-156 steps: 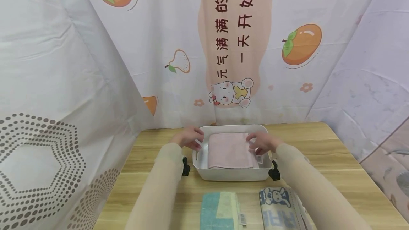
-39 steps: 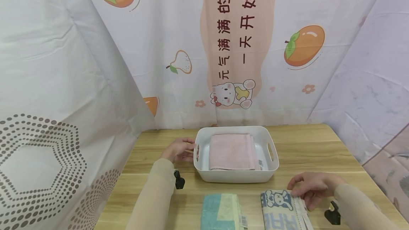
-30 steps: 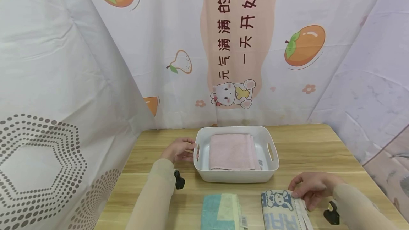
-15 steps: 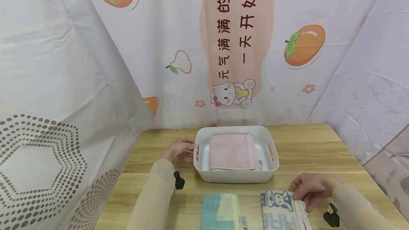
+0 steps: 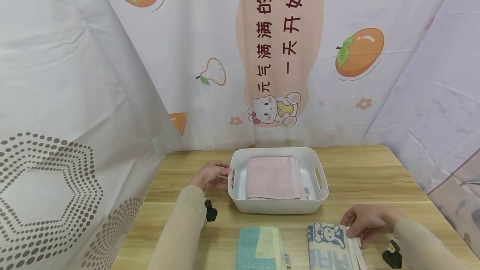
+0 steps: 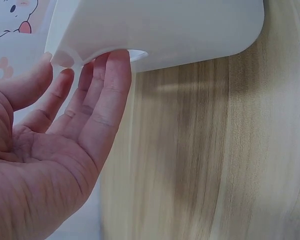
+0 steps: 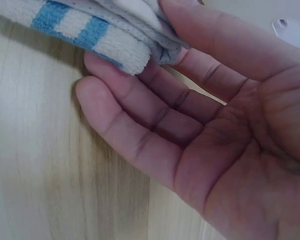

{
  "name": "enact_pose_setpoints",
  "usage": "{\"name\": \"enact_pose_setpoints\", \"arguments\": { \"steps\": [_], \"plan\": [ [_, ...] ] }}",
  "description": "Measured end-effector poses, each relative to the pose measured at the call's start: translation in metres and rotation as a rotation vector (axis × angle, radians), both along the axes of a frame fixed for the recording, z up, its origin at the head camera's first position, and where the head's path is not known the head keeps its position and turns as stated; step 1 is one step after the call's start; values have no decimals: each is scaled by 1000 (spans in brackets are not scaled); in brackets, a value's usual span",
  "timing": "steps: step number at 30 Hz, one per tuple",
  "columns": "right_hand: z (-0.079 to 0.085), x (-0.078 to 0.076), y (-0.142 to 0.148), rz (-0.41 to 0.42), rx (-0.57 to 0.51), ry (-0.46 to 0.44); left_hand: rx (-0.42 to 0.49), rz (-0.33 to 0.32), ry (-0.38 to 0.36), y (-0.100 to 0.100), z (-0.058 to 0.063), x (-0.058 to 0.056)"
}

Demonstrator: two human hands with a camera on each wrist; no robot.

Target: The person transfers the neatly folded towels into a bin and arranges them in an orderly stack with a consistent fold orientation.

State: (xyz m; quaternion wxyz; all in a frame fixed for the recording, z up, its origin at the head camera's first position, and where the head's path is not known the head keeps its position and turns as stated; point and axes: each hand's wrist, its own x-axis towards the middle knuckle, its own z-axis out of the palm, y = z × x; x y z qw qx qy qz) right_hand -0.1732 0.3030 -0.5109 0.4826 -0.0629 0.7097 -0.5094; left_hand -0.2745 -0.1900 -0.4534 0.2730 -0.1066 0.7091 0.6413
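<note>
A white plastic basket (image 5: 277, 206) stands at the back of the table, with a folded pink towel (image 5: 273, 178) lying inside. My left hand (image 5: 211, 176) is at its left end; in the left wrist view the fingers (image 6: 115, 75) reach into the handle slot and the thumb is at the rim. At the front right lies a folded cream and blue towel (image 5: 328, 245) with a bear pattern. My right hand (image 5: 369, 222) pinches its right edge, thumb above and fingers (image 7: 135, 95) at the underside. A folded teal and yellow towel (image 5: 258, 247) lies untouched left of it.
The wooden table (image 5: 360, 174) runs back to a printed curtain (image 5: 210, 111). Fabric also hangs along the left and right sides. A black clip-like piece (image 5: 211, 211) sits at the left wrist, another (image 5: 391, 255) at the right.
Both hands were over the basket with the pink towel earlier. The left has moved to the basket's left handle, the right to the bear towel. Lately the right has shifted only slightly.
</note>
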Motion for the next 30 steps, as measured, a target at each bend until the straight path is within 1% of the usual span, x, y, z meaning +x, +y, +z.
{"name": "enact_pose_setpoints", "arguments": {
  "steps": [4, 10, 13, 18, 22, 24, 30],
  "plan": [
    [2, 2, 0, 19, -5, 22, 8, -17, 4, 1, 0, 1],
    [4, 2, -2, 48, 17, 146, 17, -40, 11, 0, 0, 3],
    [5, 2, -3, 62, 6, 183, 10, -50, 23, 0, 0, 3],
    [9, 3, -7, 79, 33, 289, -1, -59, 33, 0, -2, 3],
    [15, 2, -13, 108, 44, 410, -10, -67, 47, 0, -4, 4],
    [19, 2, -16, 122, 15, 447, -25, -75, 57, 0, -4, 5],
    [30, -5, -22, 160, -85, 506, -62, -94, 67, -1, -1, 8]
  ]
}}
